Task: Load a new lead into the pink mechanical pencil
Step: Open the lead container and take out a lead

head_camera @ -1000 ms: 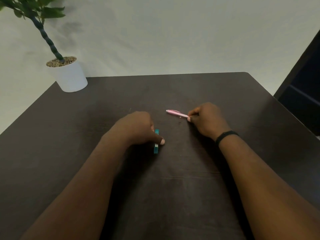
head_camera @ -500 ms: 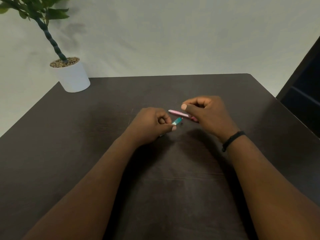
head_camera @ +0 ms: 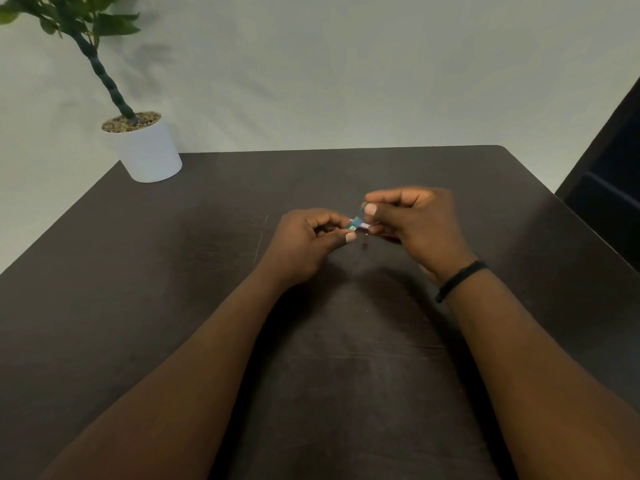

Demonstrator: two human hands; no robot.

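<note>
My left hand (head_camera: 311, 240) grips a small teal lead case (head_camera: 354, 224) between thumb and fingers, just above the dark table (head_camera: 173, 271). Close beside it, my right hand (head_camera: 415, 223) pinches a tiny teal piece (head_camera: 363, 206) between thumb and forefinger; it looks like the case's cap. Only a short pale stretch of the pink mechanical pencil (head_camera: 365, 224) shows between the two hands. The rest of it is hidden under my right hand. I cannot tell whether the pencil touches either hand.
A white pot (head_camera: 147, 152) with a green plant stands at the table's far left corner. A dark piece of furniture (head_camera: 609, 188) rises past the table's right edge. A black band circles my right wrist (head_camera: 459, 279).
My left hand picked the teal case off the table and carried it right to my right hand. My right hand let go of the pencil, rose, and now pinches the teal piece.
</note>
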